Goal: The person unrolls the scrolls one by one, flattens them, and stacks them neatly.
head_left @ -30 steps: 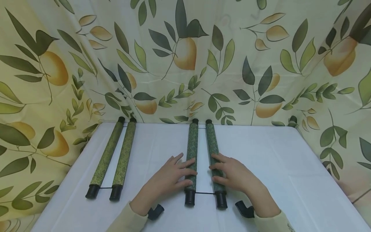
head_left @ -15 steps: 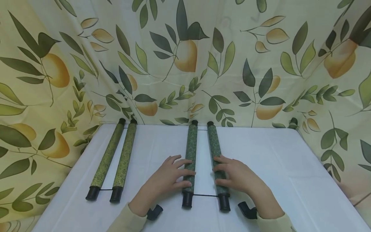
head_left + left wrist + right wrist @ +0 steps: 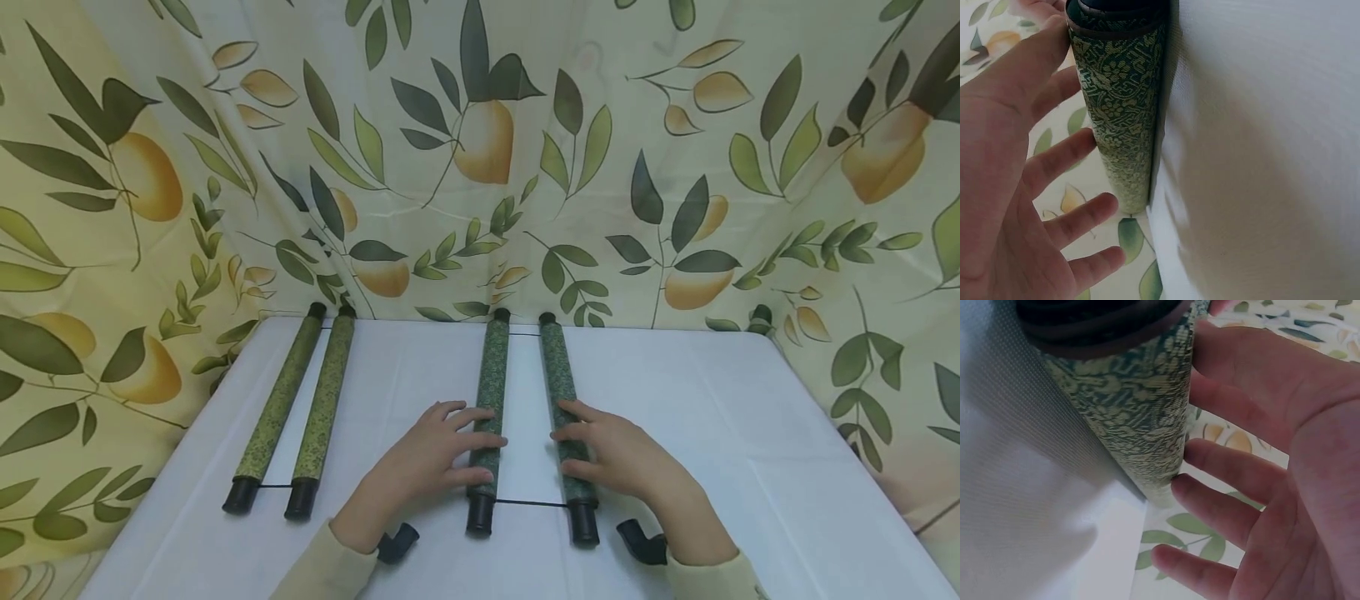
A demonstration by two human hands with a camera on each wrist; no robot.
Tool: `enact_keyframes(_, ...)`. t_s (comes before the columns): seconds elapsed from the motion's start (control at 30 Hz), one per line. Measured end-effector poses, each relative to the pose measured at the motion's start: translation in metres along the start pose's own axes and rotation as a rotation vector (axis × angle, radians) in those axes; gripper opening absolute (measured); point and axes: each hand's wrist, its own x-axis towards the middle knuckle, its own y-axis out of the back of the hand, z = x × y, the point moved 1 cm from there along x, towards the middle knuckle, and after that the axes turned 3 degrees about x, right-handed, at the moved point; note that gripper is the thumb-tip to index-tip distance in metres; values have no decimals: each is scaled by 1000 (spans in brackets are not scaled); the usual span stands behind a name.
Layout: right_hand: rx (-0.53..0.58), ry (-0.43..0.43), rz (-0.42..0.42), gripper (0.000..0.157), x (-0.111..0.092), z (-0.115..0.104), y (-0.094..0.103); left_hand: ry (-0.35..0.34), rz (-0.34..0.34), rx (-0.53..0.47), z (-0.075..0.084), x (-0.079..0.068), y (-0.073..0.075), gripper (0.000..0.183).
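A scroll rolled up from both ends lies lengthwise mid-table, its left roll and right roll covered in dark green patterned brocade with black end knobs. Between the rolls shows a narrow pale strip with a thin dark line at its near end. My left hand rests spread fingers on the left roll from above; my right hand does likewise on the right roll. In the left wrist view the fingertips touch or nearly touch the brocade. The right wrist view shows fingers along the side of the roll.
A second, lighter olive-green scroll, also in two rolls, lies at the left of the white table. Behind the table's far edge hangs a curtain printed with leaves and fruit. Black curved pieces sit at both wrists.
The two dark green rolls have moved apart, the left one leftward and the right one rightward, each along with its hand. The strip between them has widened. The olive scroll has stayed in place.
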Motion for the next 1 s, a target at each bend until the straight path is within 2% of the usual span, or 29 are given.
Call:
enact_keyframes(0.17, 8, -20, -10, 35, -2, -2, 2, -16, 4, 6, -2, 0, 0, 47)
enact_keyframes(0.37, -46, 39, 18, 38, -9, -1, 3, -45, -29, 45, -2, -2, 2, 46)
enact_keyframes(0.5, -80, 64, 25, 33, -16, 3, 3, -64, -48, 94, -3, -7, 4, 47)
enact_keyframes(0.67, -121, 122, 55, 27, -20, 8, -1, -79, -29, 90, -4, -12, 3, 50)
enact_keyframes(1.0, -106, 121, 69, 29, -31, 10, -4, -72, -19, 111, -8, -17, 2, 45)
